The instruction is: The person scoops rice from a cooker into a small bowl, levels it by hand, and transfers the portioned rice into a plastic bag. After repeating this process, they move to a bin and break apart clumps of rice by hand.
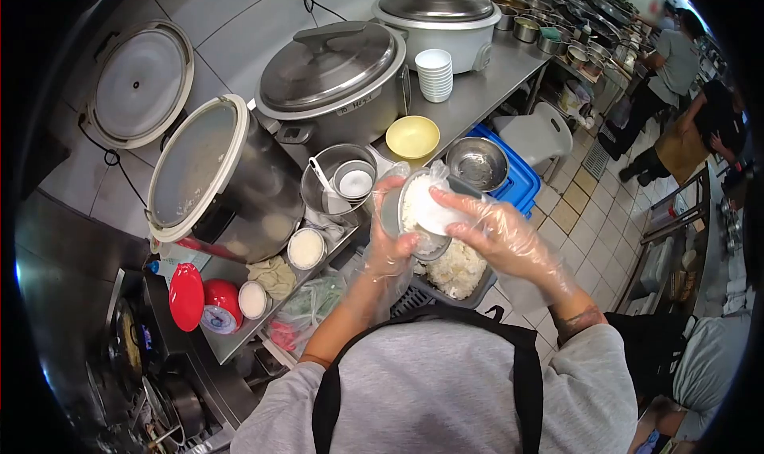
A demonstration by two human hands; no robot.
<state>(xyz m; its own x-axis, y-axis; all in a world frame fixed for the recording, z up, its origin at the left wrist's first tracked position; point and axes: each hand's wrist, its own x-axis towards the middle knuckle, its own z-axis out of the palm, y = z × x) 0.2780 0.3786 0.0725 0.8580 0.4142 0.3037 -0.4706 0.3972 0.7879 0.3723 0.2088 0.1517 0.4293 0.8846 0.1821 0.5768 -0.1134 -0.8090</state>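
Both my hands wear clear plastic gloves and meet in front of my chest. My left hand (390, 243) is closed around the rim of a round metal bowl (391, 214), tilted, with white rice (415, 190) in it. In my right hand (501, 235) is a smooth white rounded piece, perhaps a small bowl (436, 215), pressed against the rice; its far side is hidden. Below them a grey tub (480, 299) holds a heap of cooked rice (458, 267).
Large rice cookers (334, 64) line the wall, one open (199, 167). Nearby stand a yellow bowl (412, 138), stacked white bowls (434, 76), a metal basin (477, 165) on a blue lid (517, 187), and a red scale (220, 307). Other people (676, 64) stand at the right.
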